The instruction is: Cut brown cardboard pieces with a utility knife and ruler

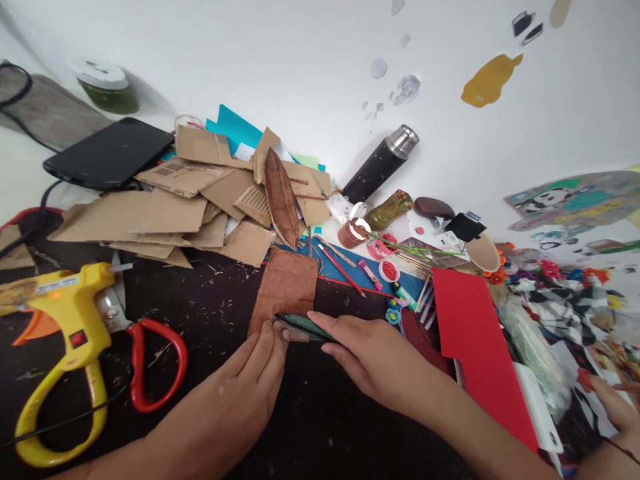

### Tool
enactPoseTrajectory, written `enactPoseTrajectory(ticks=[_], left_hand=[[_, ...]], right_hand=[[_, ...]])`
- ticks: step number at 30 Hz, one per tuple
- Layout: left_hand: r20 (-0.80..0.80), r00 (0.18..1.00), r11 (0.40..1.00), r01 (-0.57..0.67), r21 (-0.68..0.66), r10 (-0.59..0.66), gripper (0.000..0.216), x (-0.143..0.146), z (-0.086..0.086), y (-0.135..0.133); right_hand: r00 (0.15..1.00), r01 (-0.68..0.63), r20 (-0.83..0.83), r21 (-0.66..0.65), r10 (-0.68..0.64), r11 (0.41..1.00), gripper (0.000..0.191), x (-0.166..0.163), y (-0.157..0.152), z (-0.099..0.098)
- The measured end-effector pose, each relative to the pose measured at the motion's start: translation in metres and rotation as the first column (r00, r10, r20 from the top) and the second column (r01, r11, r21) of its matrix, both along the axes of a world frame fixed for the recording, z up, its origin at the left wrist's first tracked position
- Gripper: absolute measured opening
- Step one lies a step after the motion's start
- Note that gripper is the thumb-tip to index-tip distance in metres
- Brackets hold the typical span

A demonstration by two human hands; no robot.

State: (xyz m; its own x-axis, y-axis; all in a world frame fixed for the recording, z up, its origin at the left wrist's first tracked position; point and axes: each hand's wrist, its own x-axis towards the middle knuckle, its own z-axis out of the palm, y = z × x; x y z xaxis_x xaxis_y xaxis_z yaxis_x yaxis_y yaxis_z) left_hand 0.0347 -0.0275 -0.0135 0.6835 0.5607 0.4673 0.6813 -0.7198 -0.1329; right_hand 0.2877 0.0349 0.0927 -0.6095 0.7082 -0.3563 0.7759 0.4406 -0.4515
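A brown painted cardboard piece [286, 283] lies on the dark table in front of me. My left hand [250, 373] rests at its near left edge, fingers together and pressed down on it, thumb hidden. My right hand [370, 350] grips a slim dark green cutter knife [306, 325] between thumb and fingers. The knife lies slantwise over the near edge of the cardboard, its dark tip close to my left fingertips. A thin strip under the knife is partly covered. Behind the piece, a brown leaf-shaped cutout [280, 198] leans on scrap cardboard [170, 213].
At left lie a yellow glue gun [83, 320] and red-handled scissors [159, 365]. A black flask [375, 167], paint jars [353, 233] and a red pencil [341, 268] stand or lie behind. Red card [470, 327] is at right, beside another person's hand [607, 400].
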Motion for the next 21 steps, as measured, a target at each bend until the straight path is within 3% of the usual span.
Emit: enactPoseTrajectory(ticks=[6, 21], left_hand=[[-0.003, 1.000, 1.000, 0.002, -0.025, -0.002, 0.057, -0.0007, 0.0027, 0.0021], [-0.011, 1.000, 1.000, 0.007, -0.026, -0.007, 0.058, -0.0011, 0.0060, 0.0025]], right_hand=[[0.992, -0.048, 0.115, 0.043, 0.043, 0.998, 0.054, -0.0032, 0.0019, 0.0021], [0.974, -0.132, 0.200, 0.142, 0.102, 0.981, 0.052, -0.0077, 0.0005, 0.0023]])
